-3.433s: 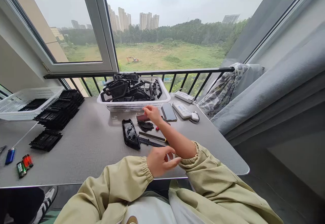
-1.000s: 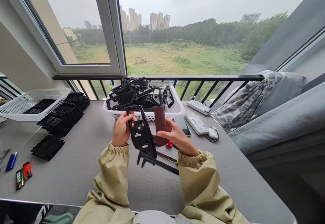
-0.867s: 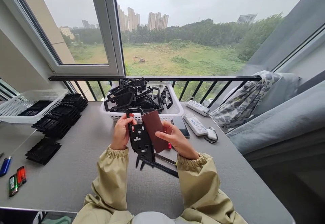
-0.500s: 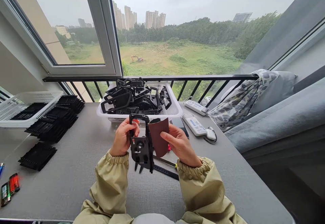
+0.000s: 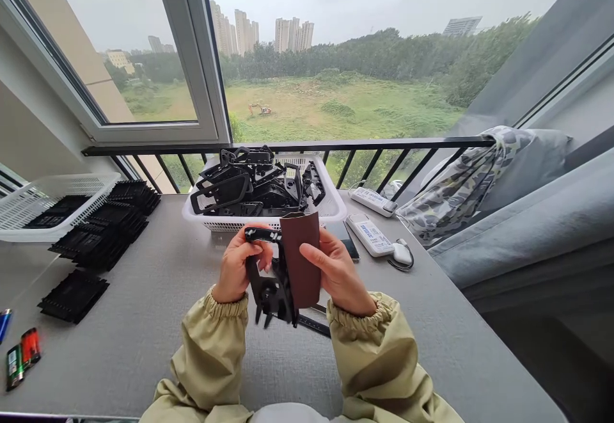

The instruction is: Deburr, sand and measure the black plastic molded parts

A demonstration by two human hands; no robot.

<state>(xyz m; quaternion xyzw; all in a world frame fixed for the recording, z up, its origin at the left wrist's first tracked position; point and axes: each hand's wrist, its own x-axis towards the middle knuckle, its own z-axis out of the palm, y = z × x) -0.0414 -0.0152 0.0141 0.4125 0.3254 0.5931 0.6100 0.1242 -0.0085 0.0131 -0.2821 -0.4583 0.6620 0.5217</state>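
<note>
Grips a black plastic open-framed part (image 5: 269, 292) between thumb and curled fingers of the left hand (image 5: 235, 268). Pinches a dark-red rectangular sheet (image 5: 301, 263) beside it in the right hand (image 5: 343, 274), above a grey table (image 5: 167, 308) near a white perforated plastic basket (image 5: 337, 205).

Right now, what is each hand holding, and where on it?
The left hand grips the black plastic part by its upper left side; the right hand holds the brown sheet by its right edge.
</note>
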